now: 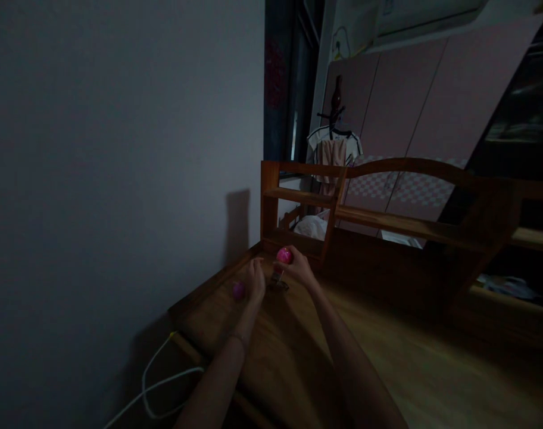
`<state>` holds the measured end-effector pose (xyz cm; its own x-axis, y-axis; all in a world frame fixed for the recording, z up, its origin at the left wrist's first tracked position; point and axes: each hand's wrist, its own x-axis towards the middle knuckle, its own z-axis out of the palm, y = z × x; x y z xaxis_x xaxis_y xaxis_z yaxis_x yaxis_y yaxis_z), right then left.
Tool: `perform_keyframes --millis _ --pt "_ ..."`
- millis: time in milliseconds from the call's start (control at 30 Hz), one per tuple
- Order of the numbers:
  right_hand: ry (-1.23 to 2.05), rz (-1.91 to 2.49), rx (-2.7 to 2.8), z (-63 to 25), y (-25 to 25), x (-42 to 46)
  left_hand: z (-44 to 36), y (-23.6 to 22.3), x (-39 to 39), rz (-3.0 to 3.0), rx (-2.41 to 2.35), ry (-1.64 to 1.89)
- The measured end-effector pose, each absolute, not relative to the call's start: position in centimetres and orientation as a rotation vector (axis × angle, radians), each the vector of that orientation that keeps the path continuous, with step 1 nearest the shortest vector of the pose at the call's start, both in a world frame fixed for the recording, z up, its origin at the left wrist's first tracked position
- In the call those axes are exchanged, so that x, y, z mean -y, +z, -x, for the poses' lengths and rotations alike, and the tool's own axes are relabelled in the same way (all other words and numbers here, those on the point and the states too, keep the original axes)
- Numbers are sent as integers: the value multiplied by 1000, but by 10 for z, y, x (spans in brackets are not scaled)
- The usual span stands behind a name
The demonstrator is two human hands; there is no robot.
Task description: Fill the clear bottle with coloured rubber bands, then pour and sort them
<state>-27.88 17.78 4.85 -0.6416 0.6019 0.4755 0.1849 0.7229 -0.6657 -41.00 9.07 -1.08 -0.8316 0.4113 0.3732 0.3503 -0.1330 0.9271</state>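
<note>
A glossy pink ball [284, 255] is held between the thumb and fingers of my right hand [299, 270], a little above the wooden desk [293, 351]. Just under the ball is a small object [278, 281] with a reddish upper part and thin dark pieces at its base; its kind is too dim to make out. My left hand [255, 281] is seen edge-on, fingers loosely bent and pointing up, with nothing visible in it. To its left, a purple ball [238, 290] lies on the desk, close to the hand.
A wooden shelf unit [298, 193] rises along the desk's back edge. The pale wall [119, 149] borders the left side. A white cable [164, 380] loops by the front left corner. Clothes on a rack [334, 146] and pink cabinets [400, 113] stand behind.
</note>
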Motion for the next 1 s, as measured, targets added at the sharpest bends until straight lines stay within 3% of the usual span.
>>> perform_keyframes --millis 400,767,1000 --pt "670 433 2333 294 45 -175 422 -12 -91 -798 -1988 2228" --pt "648 363 2019 291 65 -160 427 -21 -91 -638 -1818 2223" --pt "690 412 2297 282 70 -170 426 -31 -90 -502 -1597 2222"
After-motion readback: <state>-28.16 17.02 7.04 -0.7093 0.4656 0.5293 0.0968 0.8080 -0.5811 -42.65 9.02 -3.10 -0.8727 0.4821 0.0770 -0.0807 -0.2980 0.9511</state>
